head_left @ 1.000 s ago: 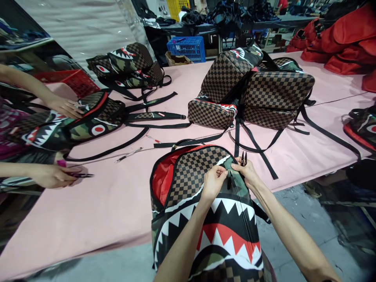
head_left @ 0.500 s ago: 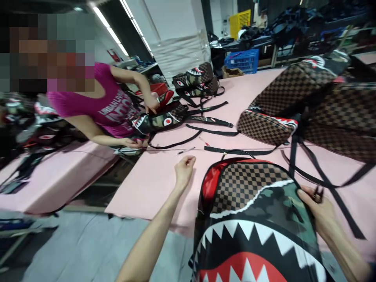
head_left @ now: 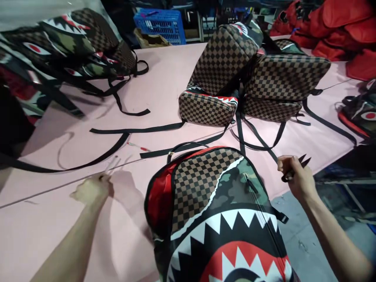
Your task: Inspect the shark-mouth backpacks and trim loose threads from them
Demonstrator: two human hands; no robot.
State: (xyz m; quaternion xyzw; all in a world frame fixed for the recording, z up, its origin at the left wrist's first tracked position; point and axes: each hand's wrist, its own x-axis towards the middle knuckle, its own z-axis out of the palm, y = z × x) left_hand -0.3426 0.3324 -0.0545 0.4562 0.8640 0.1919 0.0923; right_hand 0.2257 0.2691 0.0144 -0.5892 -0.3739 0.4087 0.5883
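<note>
Fingers of the right hand [head_left: 302, 180] curl around dark snips [head_left: 306, 162], blades poking out past the hand. Left hand [head_left: 92, 190] blurred, its fingers at the near end of a slim tool [head_left: 112, 166]; cannot tell if they grip it. Shark-mouth backpack [head_left: 194, 188] between the hands, touching neither, red lining [head_left: 160, 196] showing. Pink table [head_left: 164, 86] beyond.

Backpk [head_left: 194, 184] at tbl [head_left: 38, 231] edge, other bags [head_left: 282, 78] behind, snips [head_left: 303, 162] to R
</note>
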